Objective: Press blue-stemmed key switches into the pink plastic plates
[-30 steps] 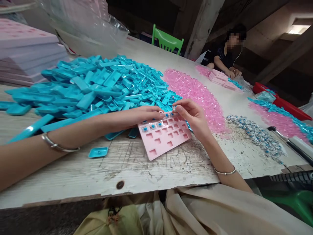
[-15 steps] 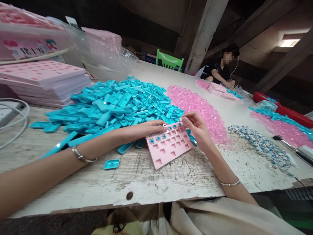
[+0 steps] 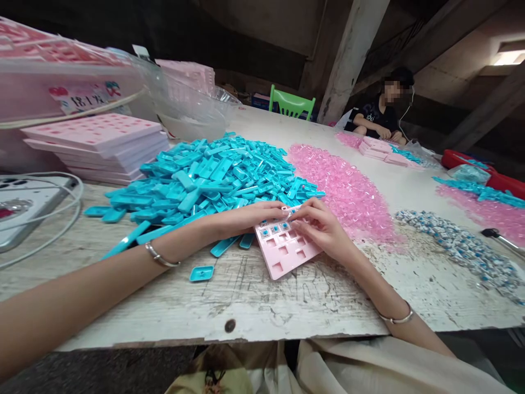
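Note:
A light pink keyboard plate (image 3: 283,262) with square holes lies tilted on the table, its far rows fitted with blue-centred key switches (image 3: 275,229). My left hand (image 3: 264,212) reaches over the plate's far left corner and grips it there. Over the far right part of the plate, my right hand (image 3: 318,221) has its thumb and fingers drawn together. Whatever sits between those fingertips is hidden. Just left of the plate a single turquoise keycap (image 3: 201,273) rests with its hollow side up.
A big heap of turquoise keycaps (image 3: 221,169) lies behind my hands, beside a pile of clear pink pieces (image 3: 336,180). Loose switches (image 3: 455,246) spread out at right. Stacked pink plates (image 3: 98,145) stand at left near a phone (image 3: 36,208). Another person (image 3: 381,117) sits across the table.
My right hand has moved from the plate's far right corner inward over its rows, now covering several switches. The view has turned slightly left. My left hand stays on the plate.

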Available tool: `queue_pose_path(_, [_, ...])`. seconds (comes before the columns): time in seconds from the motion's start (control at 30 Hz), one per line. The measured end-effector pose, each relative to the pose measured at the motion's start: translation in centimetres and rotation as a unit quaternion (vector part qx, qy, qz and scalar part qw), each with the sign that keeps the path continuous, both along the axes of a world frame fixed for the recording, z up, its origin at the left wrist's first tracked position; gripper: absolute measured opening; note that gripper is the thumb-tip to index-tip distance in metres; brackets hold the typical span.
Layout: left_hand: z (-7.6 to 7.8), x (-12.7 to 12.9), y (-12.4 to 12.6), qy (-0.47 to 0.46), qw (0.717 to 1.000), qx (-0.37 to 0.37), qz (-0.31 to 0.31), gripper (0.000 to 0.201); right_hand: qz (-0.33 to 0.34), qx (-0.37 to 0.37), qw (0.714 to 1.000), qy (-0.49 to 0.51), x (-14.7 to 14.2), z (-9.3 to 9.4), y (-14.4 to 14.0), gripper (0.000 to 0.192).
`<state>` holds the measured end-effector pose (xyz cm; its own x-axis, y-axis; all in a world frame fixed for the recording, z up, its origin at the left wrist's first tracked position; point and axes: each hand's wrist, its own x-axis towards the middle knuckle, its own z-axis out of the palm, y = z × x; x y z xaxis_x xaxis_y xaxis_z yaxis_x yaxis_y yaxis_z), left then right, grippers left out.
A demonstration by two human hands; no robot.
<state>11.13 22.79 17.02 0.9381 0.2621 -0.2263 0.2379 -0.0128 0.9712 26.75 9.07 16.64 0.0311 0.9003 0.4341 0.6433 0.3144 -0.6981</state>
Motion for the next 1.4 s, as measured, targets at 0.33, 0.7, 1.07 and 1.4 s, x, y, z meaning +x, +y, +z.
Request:
queue_pose_path(0.33, [-0.3,-0.4,0.3,-0.024,0.986,0.137,-0.092,0.046,0.037,-0.088,0.995,-0.030,0.2,1.4,-1.5,0.011])
queue_pose_path(0.7, [-1.0,-0.4,-1.2,-0.142,0.910,0.355,-0.160,0.037,0.040,-0.180,0.974,-0.135,-1.8,2.3,-4.0,0.009])
queue_pose_path(1.07, [-1.3,-0.4,-0.5,-0.170,0.897,0.371,-0.170,0.029,0.033,-0.130,0.988,-0.072,-1.7,0.4,-4.4,0.004])
queue_pose_path(1.4, [-1.5,-0.1,-0.3,-0.173,0.904,0.345,-0.185,0.026,0.068,-0.141,0.979,-0.132,-1.8,1.0,-4.1,0.010])
